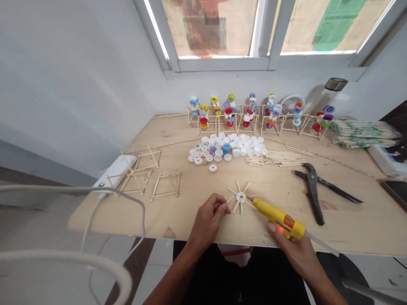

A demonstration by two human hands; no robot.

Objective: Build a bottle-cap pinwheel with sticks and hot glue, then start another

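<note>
Our left hand (208, 220) pinches the stick-spoked white bottle cap (241, 197), our right hand (294, 252) grips a yellow glue gun (276, 217); built stick frames (227, 127) line the bench (349, 231), loose caps (219, 148) remain.

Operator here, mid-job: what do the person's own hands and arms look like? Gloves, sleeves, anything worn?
The left hand and right hand are bare: no gloves, rings or watch show. The forearms have no sleeves in view. Black clothing shows below the table edge; which garment cannot be told.
</note>
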